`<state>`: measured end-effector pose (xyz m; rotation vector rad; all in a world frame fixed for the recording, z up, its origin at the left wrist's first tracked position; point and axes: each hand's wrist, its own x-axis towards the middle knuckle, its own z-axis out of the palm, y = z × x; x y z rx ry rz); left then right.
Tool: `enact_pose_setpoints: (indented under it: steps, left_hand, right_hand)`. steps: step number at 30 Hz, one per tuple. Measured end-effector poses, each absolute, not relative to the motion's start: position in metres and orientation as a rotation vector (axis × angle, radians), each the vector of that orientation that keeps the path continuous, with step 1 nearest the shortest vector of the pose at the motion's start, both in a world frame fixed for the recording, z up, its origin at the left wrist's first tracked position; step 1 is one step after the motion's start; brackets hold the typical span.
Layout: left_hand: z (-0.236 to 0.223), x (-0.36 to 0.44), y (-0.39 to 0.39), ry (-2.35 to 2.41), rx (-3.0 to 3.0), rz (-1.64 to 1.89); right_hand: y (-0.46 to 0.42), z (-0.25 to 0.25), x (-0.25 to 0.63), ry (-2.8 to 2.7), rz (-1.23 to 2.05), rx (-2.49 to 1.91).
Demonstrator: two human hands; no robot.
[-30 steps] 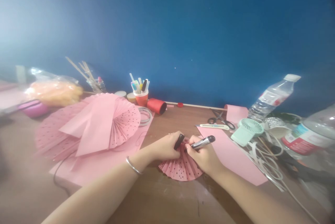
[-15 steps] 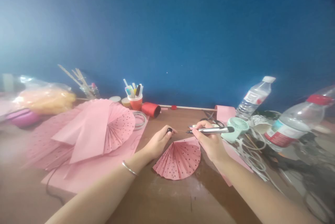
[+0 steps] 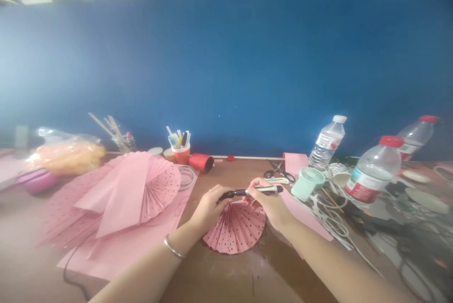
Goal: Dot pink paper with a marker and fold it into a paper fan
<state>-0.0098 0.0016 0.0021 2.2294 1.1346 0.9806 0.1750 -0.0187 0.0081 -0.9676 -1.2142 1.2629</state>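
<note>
My right hand (image 3: pixel 272 206) is closed around a white and black marker pen (image 3: pixel 269 189), held level with its black end pointing left. My left hand (image 3: pixel 208 206), wearing a silver bangle at the wrist, pinches the black pen cap (image 3: pixel 226 195). The cap meets the pen's left end; whether it is fully seated I cannot tell. Just below both hands lies a pleated pink paper fan (image 3: pixel 235 234) with black dots, spread open on the brown table (image 3: pixel 212 279). Its upper edge is partly covered by my fingers.
Left lie larger pink folded papers (image 3: pixel 122 199). Behind stand a cup of pens (image 3: pixel 182 154) and a red thread spool (image 3: pixel 201 163). To the right are scissors (image 3: pixel 279 173), a mint handheld fan (image 3: pixel 307 182), white cords (image 3: pixel 327 215) and water bottles (image 3: pixel 375 171).
My hands have come together, and the pen's tip now meets the cap in my left hand. The camera view has tilted up, showing more above the blue wall.
</note>
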Motion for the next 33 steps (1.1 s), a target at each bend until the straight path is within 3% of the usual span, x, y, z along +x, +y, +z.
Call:
enact_pose_setpoints:
  steps: [13,17,21,23,27,33]
  left_hand:
    - [0.023,-0.004,-0.014,1.049,2.225,0.744]
    - [0.006,-0.012,0.001,1.426,2.107,1.015]
    - [-0.014,-0.023,0.019,1.747,2.373,0.956]
    - [-0.014,-0.024,0.021,1.627,2.523,0.931]
    - [-0.002,-0.021,0.012,0.952,2.639,0.63]
    - [-0.002,-0.017,0.008,0.906,2.551,0.569]
  right_hand:
    - [-0.026,0.016,0.174,-1.682,1.038,-0.973]
    - [-0.022,0.002,0.174,-1.919,0.818,-1.136]
    - [-0.022,-0.013,0.176,-2.35,0.607,-1.356]
    - [-0.022,-0.014,0.178,-2.437,0.572,-1.385]
    - [-0.019,-0.007,0.184,-2.411,0.539,-1.373]
    - [-0.012,-0.002,0.188,-2.299,0.631,-1.22]
